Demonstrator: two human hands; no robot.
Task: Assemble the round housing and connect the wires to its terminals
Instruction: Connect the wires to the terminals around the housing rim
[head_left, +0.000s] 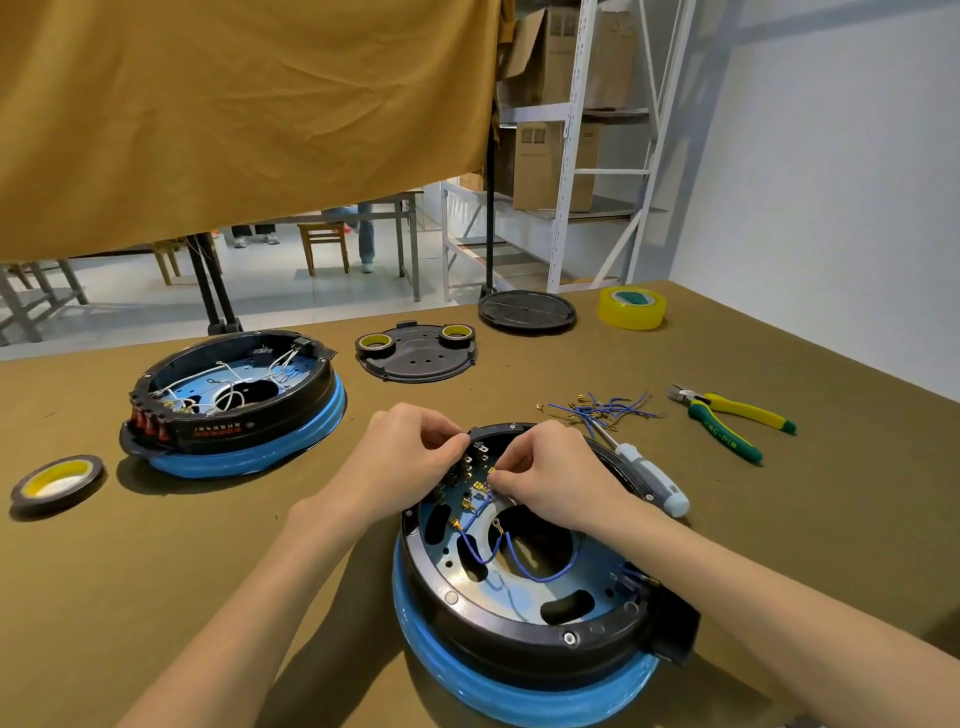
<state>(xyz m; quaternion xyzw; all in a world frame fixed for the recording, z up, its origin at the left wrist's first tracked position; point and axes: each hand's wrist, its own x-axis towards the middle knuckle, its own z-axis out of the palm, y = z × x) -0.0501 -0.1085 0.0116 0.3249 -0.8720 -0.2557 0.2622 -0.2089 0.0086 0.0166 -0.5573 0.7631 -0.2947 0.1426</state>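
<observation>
Housing (524, 613) near front edge of surface (156, 561), open side up; left hand (400, 457) pinching its far rim, right hand (550, 478) pinching a blue wire (475, 512) at the terminals (475, 475); screwdriver (644, 473) just beside.

We see green-and-yellow pliers (730, 419) well right of the hands, a clear tape roll (631, 307) far behind them, and a dark tape roll (57, 482) far left.
</observation>
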